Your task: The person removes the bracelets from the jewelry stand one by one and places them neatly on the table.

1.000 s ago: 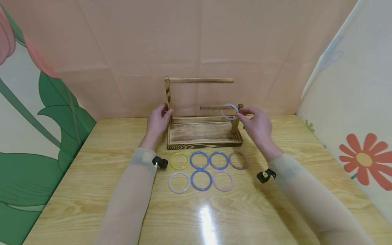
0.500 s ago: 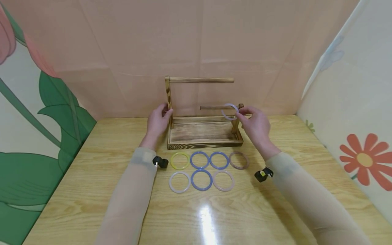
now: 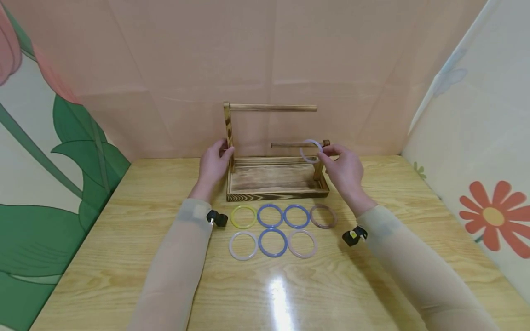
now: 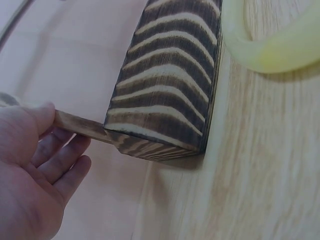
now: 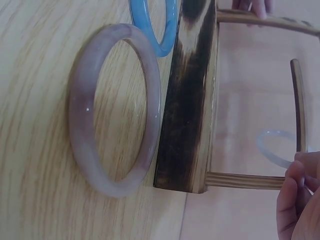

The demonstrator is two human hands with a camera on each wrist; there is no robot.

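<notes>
1. Bangles are laid flat in two rows on the wooden table; nearest lie a whitish bangle, a blue bangle and a pale pink bangle; behind them lie a yellow bangle, two blue ones and a brownish bangle.
2. Just beyond, a burnt-wood stand is seen, its left upright gripped by the left hand with fingers curled round the post.
3. A pale lilac bangle is pinched by the right hand; it is threaded on the lower bar, near the right post.
4. The hanging step is judged to be in hand; the next move calls for the bangle to be released gently so that it settles on the bar.
5. No brand, label or writing can be read.
</notes>
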